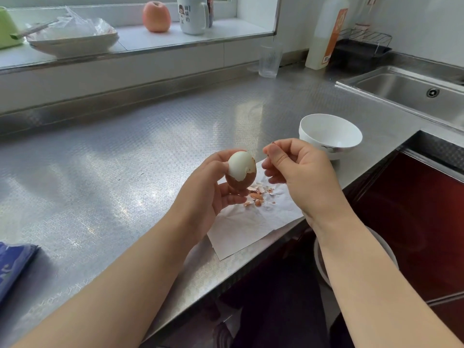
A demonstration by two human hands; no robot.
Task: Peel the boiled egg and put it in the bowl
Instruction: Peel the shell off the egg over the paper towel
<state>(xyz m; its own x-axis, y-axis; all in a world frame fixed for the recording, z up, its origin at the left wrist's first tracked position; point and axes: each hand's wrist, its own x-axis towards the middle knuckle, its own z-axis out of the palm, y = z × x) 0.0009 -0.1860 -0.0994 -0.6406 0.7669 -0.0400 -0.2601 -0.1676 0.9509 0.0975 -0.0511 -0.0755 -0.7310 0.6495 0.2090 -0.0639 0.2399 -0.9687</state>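
My left hand (208, 187) grips a boiled egg (241, 173) above the counter; its upper half is peeled white and its lower half still wears brown shell. Just to the right, my right hand (296, 172) pinches a small brown piece of shell (271, 149) between thumb and fingertips, a little apart from the egg. Under both hands lies a white paper towel (248, 224) with several shell fragments (258, 195) on it. A white bowl (330, 134) stands behind my right hand, with nothing visible inside.
The steel counter (120, 167) stretches left and back; a sink (411, 91) lies at the right. A clear glass (270, 60) and a white bottle (326, 33) stand at the back. The sill holds an apple (157, 16), mug (193, 15) and plate (72, 41). A blue cloth (12, 264) lies at the left edge.
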